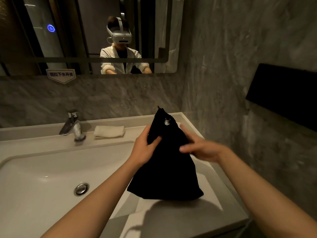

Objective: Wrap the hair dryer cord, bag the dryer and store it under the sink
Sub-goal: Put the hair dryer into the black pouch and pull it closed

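Observation:
A black cloth drawstring bag (167,172) stands on the counter to the right of the basin, bulging at the bottom and gathered to a point at the top, where a small white bit shows. My left hand (145,146) grips the bag's upper left side, thumb across the front. My right hand (200,148) is blurred at the bag's right side, fingers spread and touching or just off the cloth. The hair dryer and its cord are hidden from view.
A white basin (51,177) with a chrome drain fills the left. A chrome faucet (73,126) and a folded white towel (109,132) sit behind it. A mirror hangs above; a black box (288,95) is mounted on the right wall.

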